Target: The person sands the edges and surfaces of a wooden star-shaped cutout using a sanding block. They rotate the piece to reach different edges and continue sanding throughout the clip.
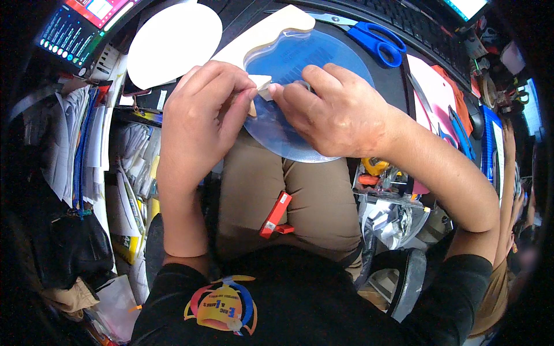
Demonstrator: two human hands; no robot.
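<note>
Between thumb and fingertips, my left hand [210, 106] pinches a small folded white piece [261, 82]. My right hand [340, 109] is closed, its foremost fingertip touching that piece from the right. A sliver of something greyish shows among its curled fingers, too hidden to name. Beneath both hands lies a round, clear bluish plastic disc [340, 55], its near edge reaching over my lap. A cream-coloured flat shape with a wavy edge [277, 29] lies against the disc's far left side, running behind my left hand.
A white oval sheet [173, 43] lies at far left. Blue-handled scissors [378, 43] rest beyond the disc, near a black keyboard [427, 34]. Pink sheets [424, 86] with more tools lie right. A small red box [276, 214] sits on my lap; an open drawer [389, 199] holds a yellow tape measure [375, 166].
</note>
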